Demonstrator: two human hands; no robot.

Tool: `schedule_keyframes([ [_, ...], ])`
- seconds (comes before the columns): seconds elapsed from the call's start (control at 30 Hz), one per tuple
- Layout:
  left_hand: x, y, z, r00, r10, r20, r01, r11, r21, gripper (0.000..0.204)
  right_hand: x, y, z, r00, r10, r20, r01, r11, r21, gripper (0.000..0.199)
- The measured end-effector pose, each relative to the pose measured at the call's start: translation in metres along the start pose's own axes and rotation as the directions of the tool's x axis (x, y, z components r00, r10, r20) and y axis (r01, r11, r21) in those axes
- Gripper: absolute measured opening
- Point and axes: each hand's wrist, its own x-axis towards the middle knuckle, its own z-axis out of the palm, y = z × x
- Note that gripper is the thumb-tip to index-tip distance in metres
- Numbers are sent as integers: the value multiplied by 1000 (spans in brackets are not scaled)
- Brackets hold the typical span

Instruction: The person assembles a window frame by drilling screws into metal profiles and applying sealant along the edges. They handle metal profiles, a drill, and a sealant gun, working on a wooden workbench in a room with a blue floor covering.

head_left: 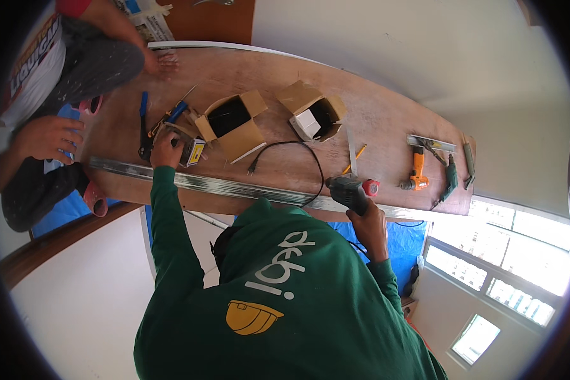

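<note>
The right hand (368, 221), right of centre, has its fingers clenched round the grip of a dark power tool (348, 191) with a red end, which rests on a long metal strip (234, 187). The left hand (164, 151), at centre left, lies fingers-down on a small box (193, 151) just above the strip; whether those fingers grip the box or only press on it cannot be told. Both arms wear green sleeves, and a green hooded top fills the lower middle of the frame.

The strip runs from the left edge toward the right along the near edge of the table (373, 120) — a brown wooden board. A black cord (297, 152) loops from the tool back to a plug near the centre. Above the left hand lie pliers (143, 126) and a blue-handled screwdriver (174, 114). Two open cartons (234, 123) sit in the upper middle — one holds dark contents, the other (311, 111) a white box. Right of the tool are a pencil (356, 158) and a steel ruler (351, 152); farther right, an orange drill (418, 170) and a green tool (451, 177).

At upper left another person sits on the table, one hand (47, 136) on a knee, a foot (164, 62) on the wood.
</note>
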Motion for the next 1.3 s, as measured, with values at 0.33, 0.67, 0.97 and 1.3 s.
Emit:
schedule_keyframes([
  [0.33,-3,-25,3,993,-90,-79,71,974,-216,31,1,1,13,998,-30,49,36,990,-133,40],
  [0.67,-38,158,-27,875,425,-232,-483,752,-448,23,4,3,9,995,-80,53,86,990,-115,37],
  [0.97,-12,377,133,500,802,327,-865,485,132,56,3,-22,2,988,-102,119,127,966,-226,35],
  [1.3,5,298,73,670,686,-286,-733,673,-103,11,4,-5,6,994,-83,68,92,985,-143,43],
])
